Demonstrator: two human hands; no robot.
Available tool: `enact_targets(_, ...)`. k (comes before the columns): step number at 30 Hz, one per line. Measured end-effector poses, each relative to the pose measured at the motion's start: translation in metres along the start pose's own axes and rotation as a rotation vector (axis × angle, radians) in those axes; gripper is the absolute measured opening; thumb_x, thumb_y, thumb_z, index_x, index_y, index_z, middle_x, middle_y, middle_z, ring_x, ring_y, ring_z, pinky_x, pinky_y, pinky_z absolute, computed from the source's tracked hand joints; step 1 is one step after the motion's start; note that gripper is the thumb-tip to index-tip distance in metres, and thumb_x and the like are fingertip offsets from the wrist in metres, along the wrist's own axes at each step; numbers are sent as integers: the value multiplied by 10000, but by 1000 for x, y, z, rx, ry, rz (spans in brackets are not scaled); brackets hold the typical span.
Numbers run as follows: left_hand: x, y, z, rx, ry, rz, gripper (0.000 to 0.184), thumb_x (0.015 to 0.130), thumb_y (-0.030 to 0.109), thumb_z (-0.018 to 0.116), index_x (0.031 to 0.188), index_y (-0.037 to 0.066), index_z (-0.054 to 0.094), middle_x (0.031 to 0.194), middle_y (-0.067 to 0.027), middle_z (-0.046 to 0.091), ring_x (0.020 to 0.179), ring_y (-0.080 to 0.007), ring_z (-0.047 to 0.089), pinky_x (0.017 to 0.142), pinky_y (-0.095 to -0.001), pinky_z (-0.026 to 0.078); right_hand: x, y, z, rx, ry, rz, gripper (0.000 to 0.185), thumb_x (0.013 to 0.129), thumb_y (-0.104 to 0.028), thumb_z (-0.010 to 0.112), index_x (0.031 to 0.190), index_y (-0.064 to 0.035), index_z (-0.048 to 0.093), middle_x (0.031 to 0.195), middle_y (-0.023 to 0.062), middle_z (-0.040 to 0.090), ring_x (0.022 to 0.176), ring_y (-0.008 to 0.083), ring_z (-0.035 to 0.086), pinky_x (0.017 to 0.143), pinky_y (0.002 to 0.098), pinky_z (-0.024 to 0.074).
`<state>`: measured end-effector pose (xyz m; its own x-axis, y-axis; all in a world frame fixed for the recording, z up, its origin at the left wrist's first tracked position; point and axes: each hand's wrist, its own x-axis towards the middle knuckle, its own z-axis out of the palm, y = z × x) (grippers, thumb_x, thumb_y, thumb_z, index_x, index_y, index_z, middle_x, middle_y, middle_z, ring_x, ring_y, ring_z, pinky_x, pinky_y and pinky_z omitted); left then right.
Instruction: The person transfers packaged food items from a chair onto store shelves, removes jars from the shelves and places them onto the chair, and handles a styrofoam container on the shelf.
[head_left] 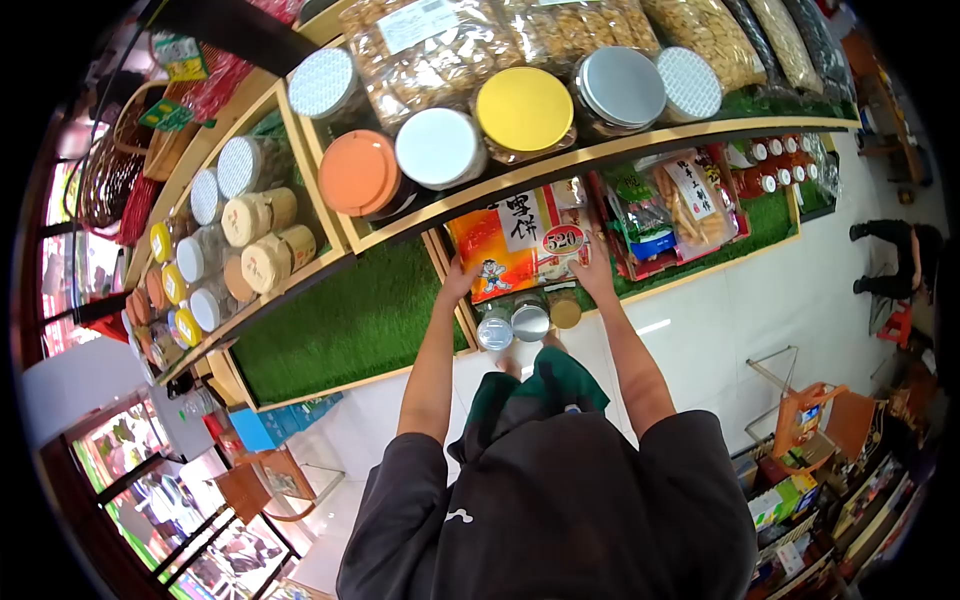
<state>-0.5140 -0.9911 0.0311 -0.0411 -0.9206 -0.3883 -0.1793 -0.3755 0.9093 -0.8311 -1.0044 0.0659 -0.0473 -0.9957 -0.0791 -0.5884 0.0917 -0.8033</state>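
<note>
A large orange and red snack bag (505,255) with a "520" label lies flat on the lower shelf, under the edge of the upper shelf. My left hand (459,279) grips its left edge, with the fingers partly hidden. On the bag's right side, my right hand (594,268) holds the edge near the red label. Just below the bag stand a clear-lidded jar (495,330), a silver-lidded jar (530,318) and a jar with a tan lid (564,309).
The upper shelf (480,193) carries several lidded jars and bags of nuts. Green turf (345,320) covers the lower shelf at left. A red tray (640,271) of packets sits at right. A seated person (905,258) is at far right.
</note>
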Motion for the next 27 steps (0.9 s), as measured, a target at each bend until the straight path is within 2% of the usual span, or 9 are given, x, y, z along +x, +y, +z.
enact_targets(1, -8, -4, -4, -15, 16, 0, 730, 828, 281, 650, 1401, 18, 282, 1216, -141, 544, 1111, -221, 528, 951, -318, 405, -4, -9, -6, 30, 5, -4, 699, 662, -144, 708, 1283, 15, 429, 1270, 231, 465, 1185, 377, 436, 1011, 405, 356)
enact_targets(3, -42, -3, -13, 154, 99, -419, 686, 830, 327, 635, 1362, 5, 346, 1042, -136, 601, 944, -210, 577, 850, -319, 448, -18, 8, 3, -41, 42, -13, 635, 677, -126, 693, 1250, 17, 459, 1240, 227, 487, 1166, 373, 449, 1002, 405, 362)
enact_targets(5, -80, -13, -29, 88, 156, -342, 613, 840, 333, 607, 1308, -14, 414, 815, -86, 564, 740, -177, 523, 697, -311, 446, -34, 12, 5, -100, 78, -31, 572, 693, -108, 678, 1217, 20, 490, 1209, 223, 509, 1147, 370, 463, 994, 404, 369)
enact_targets(11, -259, -133, -72, -123, 486, -322, 447, 831, 296, 601, 1178, 20, 547, 876, -119, 638, 759, -167, 596, 665, -275, 481, -94, -34, 23, -50, 28, -93, 445, 697, -78, 643, 1126, -17, 544, 1094, 187, 561, 1077, 353, 506, 951, 408, 390)
enact_targets(13, -333, -169, -73, -199, 645, -491, 408, 829, 270, 588, 1141, 8, 558, 897, -123, 651, 761, -171, 613, 634, -273, 495, -115, -76, 41, -20, -2, -165, 409, 713, -65, 619, 1112, -17, 547, 1084, 183, 564, 1077, 357, 505, 953, 405, 390)
enact_targets(15, -409, -199, -69, -213, 663, -704, 420, 870, 367, 523, 1162, 65, 525, 959, -104, 655, 805, -207, 633, 539, -286, 445, -136, -116, 56, -16, -126, -245, 408, 717, -65, 614, 1116, -26, 538, 1101, 185, 552, 1087, 354, 501, 954, 397, 389)
enact_targets(19, -535, -252, -40, -496, 745, -852, 412, 824, 320, 556, 1107, 20, 568, 861, -119, 663, 638, -196, 607, 514, -272, 462, -193, -169, 122, 49, -364, -565, 375, 746, -76, 634, 1108, -24, 550, 1092, 145, 547, 1062, 297, 527, 924, 346, 411)
enact_targets(21, -573, -249, -31, -549, 801, -974, 403, 825, 302, 544, 1108, 16, 565, 839, -120, 664, 629, -201, 606, 520, -296, 471, -227, -177, 162, 114, -514, -447, 362, 770, -89, 630, 1122, -46, 561, 1088, 111, 554, 1003, 240, 556, 854, 339, 457)
enact_targets(27, -628, -275, 3, -815, 1217, -878, 381, 818, 303, 554, 1075, 22, 560, 863, -126, 673, 652, -188, 610, 501, -302, 448, -287, -192, 277, 201, -1052, -351, 262, 816, -49, 601, 1076, -28, 577, 916, 22, 580, 793, 106, 563, 722, 253, 473)
